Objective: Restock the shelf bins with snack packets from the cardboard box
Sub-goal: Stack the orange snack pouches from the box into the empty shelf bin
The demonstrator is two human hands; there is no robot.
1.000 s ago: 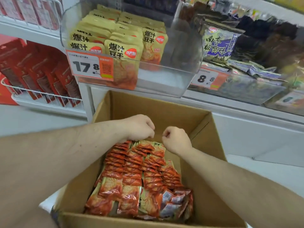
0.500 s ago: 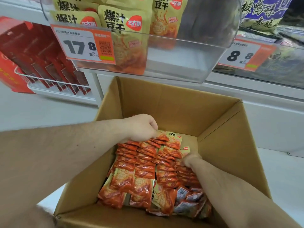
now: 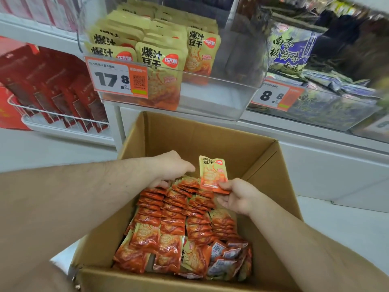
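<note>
Right hand (image 3: 239,197) pinches 1 packet (image 3: 213,173) upright; left hand (image 3: 171,168) grips packets (image 3: 185,183) in box (image 3: 210,135).

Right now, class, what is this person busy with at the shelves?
A person is restocking snacks. The right hand pinches one yellow-and-orange packet, lifted upright above the rows in the cardboard box. The left hand reaches into the packets at the far end. The clear shelf bin above holds matching packets, with room on its right.
</note>
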